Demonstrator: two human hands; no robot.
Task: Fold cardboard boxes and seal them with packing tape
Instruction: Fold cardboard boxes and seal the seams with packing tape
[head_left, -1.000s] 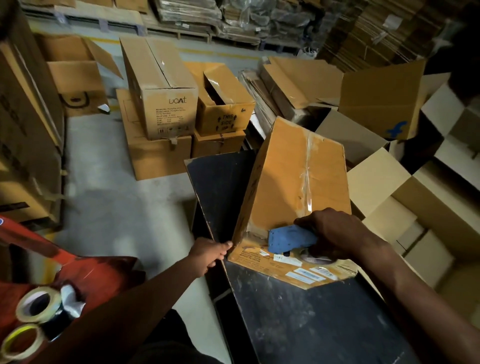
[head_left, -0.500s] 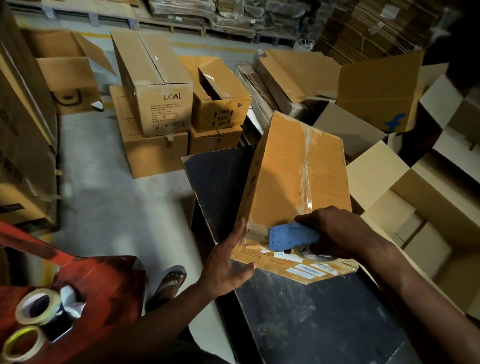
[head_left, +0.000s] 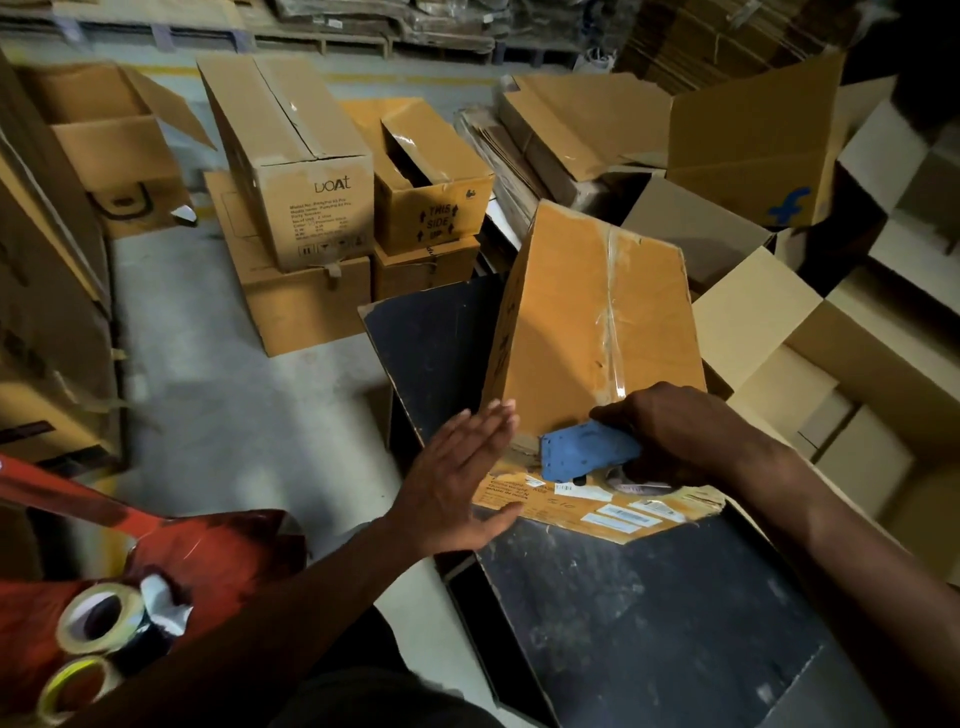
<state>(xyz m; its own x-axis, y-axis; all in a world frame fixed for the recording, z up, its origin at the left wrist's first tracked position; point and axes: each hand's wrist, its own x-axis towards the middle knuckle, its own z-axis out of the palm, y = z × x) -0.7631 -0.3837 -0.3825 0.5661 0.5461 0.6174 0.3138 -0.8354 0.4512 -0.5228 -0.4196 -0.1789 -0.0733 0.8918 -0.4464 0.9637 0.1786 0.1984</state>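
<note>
Gripping the tape dispenser (head_left: 587, 456), the right hand (head_left: 675, 436) tapes the box (head_left: 587, 322); left hand (head_left: 457, 483) flat, fingers straight. Box seems light, stiff; hold its corners.

orange-brown cardboard box (head_left: 597, 332) with white labels, blue tape dispenser (head_left: 584, 457), black table (head_left: 649, 613), red stool (head_left: 208, 556)

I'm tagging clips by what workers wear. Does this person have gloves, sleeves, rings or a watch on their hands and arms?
None show. The left hand and right hand are bare, without gloves or visible rings. Both forearms are uncovered as far as the frame shows, with no sleeve, watch or band at either wrist. The dim light could hide small details.
</note>
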